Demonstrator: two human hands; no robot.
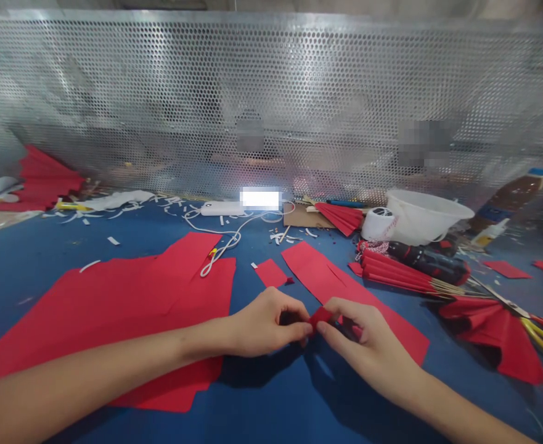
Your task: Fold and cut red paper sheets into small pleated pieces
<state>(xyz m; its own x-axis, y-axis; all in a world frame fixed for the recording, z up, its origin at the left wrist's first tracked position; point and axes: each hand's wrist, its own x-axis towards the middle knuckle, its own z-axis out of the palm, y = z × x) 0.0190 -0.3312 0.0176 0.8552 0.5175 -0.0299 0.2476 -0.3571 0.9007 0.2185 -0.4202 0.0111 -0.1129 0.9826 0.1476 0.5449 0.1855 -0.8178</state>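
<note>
Between my two hands is a small piece of red paper [318, 317], pinched from both sides just above the blue table. My left hand [271, 324] grips its left edge with thumb and fingers. On the other side my right hand [361, 333] pinches it, its lower fingers curled and partly hidden. A long red paper strip [382, 314] lies under and behind my right hand. Beyond the hands rests a small red rectangle of paper [271, 273]. Large red paper sheets [127, 302] spread out at the left, beneath my left forearm.
A white cord [238, 237] lies across the table's back. At the right are a white tub [428, 213], a dark bottle [431, 262], pleated red paper [391, 269], yellow-handled scissors [511, 303] and a brown bottle [506, 200]. A perforated metal panel [197, 105] stands behind.
</note>
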